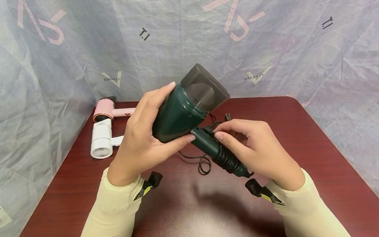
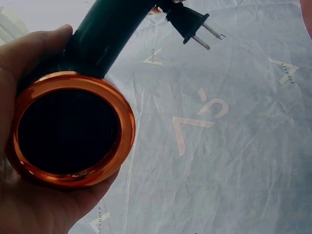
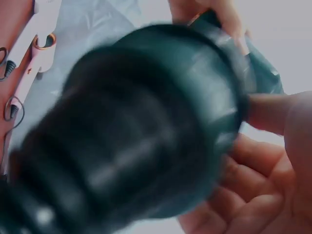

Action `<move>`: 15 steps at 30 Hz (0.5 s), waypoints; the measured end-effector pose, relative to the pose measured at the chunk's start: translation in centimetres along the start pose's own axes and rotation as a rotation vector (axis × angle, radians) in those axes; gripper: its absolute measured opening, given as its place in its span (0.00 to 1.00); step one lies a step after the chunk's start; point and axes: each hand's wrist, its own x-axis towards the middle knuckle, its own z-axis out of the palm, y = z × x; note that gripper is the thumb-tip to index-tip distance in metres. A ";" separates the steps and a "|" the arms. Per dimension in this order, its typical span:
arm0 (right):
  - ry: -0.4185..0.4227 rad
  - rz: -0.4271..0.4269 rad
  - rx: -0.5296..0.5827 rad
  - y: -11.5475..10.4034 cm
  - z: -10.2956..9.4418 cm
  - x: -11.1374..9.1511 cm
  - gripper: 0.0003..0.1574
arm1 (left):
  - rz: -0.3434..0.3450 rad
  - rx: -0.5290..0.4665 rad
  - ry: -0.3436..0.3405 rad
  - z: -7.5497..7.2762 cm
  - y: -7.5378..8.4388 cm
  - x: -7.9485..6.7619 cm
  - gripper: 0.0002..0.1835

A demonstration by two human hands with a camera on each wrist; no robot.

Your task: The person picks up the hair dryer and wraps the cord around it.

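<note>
My left hand (image 1: pixel 144 136) grips the barrel of a dark green hair dryer (image 1: pixel 179 115), fingers over the top and thumb beneath near the handle. The dryer is held above the table, tilted, with its smoky nozzle (image 1: pixel 204 90) toward the upper right. The left wrist view shows its copper-coloured rear ring (image 2: pixel 124 122). A black power cord (image 1: pixel 227 160) is wound round the lower handle. My right hand (image 1: pixel 261 150) pinches the cord at the upper handle between thumb and forefinger. In the left wrist view, a two-pin plug (image 2: pixel 187 22) sticks out beside the handle, close to a right fingertip.
On the left of the dark red table (image 1: pixel 169 208) lie a pink hair dryer (image 1: pixel 104 108) and, nearer, a white hair dryer (image 1: pixel 101 148). A loose black cord (image 1: pixel 205 172) loops behind the held dryer. Printed grey sheeting (image 1: pixel 178 53) hangs around the table.
</note>
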 end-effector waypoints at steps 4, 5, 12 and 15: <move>-0.096 -0.048 -0.021 -0.6 -0.1 -0.2 0.17 | 0.004 0.011 0.031 0.2 -0.2 0.1 0.50; -0.118 -0.059 -0.040 -0.7 0.0 -0.2 0.20 | 0.000 0.015 0.045 0.2 -0.2 0.1 0.50; -0.186 -0.047 -0.233 -1.0 1.5 -0.1 0.42 | -0.051 0.072 0.127 0.2 -0.5 -0.1 0.51; -0.145 -0.054 -0.277 -0.9 2.3 -0.1 0.43 | -0.063 0.081 0.134 0.3 -0.6 -0.2 0.50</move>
